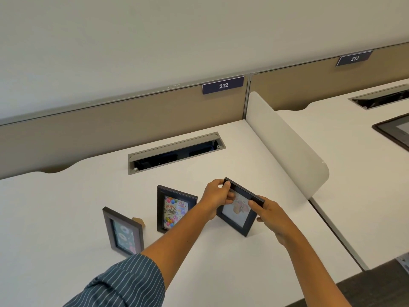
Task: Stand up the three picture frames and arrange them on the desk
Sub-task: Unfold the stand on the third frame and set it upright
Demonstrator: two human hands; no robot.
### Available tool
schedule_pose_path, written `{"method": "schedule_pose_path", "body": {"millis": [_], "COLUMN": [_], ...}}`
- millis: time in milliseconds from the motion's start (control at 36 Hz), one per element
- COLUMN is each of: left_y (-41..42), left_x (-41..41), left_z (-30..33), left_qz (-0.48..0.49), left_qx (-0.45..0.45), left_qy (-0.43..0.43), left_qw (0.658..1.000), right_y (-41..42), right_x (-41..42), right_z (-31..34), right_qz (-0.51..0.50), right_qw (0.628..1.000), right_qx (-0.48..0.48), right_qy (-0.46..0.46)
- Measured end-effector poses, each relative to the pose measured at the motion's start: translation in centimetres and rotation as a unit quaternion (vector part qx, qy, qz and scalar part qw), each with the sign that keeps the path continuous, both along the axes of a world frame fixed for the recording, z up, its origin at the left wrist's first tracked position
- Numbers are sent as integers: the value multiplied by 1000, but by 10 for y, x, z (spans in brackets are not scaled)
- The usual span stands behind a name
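Gripping black frame [238, 214] top edge, both hands [218, 197] closed, picture blurred, fingers covering part

From my remote seat, my left hand [218, 196] and right hand [269, 210] covered the top corners of the black frame [238, 214], and I could not make out its pale picture. Its foot and rear stand were hidden. At the right edge, a dark framed panel [394, 131] was cut off. My left forearm hid the grey frame [124, 231] at its lower corner.
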State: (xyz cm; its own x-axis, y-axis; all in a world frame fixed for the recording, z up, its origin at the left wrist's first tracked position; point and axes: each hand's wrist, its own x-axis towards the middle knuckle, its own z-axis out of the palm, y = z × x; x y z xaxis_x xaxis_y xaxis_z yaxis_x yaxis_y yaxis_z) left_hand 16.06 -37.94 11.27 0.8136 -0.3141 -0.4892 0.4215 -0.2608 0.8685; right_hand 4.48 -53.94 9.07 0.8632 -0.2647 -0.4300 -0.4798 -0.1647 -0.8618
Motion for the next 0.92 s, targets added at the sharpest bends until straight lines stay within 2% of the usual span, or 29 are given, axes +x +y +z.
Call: {"method": "schedule_pose_path", "body": {"millis": [139, 306, 583, 667, 806, 917], "left_y": [3, 4, 17, 23, 41, 63], "left_x": [-5, -13, -29, -33, -43, -47], "left_z": [3, 7, 9, 14, 28, 40], "left_qz": [-4, -28, -119, -126, -124, -124], "left_qx": [4, 53, 162, 175, 162, 170], "left_qy": [2, -22, -192, -252, -333, -411], "left_qw": [1000, 998, 961, 943, 921, 887], "right_y": [0, 4, 18, 23, 32, 43], "right_x": [-2, -2, -13, -19, -26, -26], "right_z": [1, -3, -15, -13, -5, -1], "right_qz": [-2, -19, -92, -100, -97, -83], "right_qw": [1000, 1000, 984, 968, 922, 888], "right_qx": [-1, -16, -140, -207, -344, -415], "right_qy": [5, 2, -63, -98, -149, -180]}}
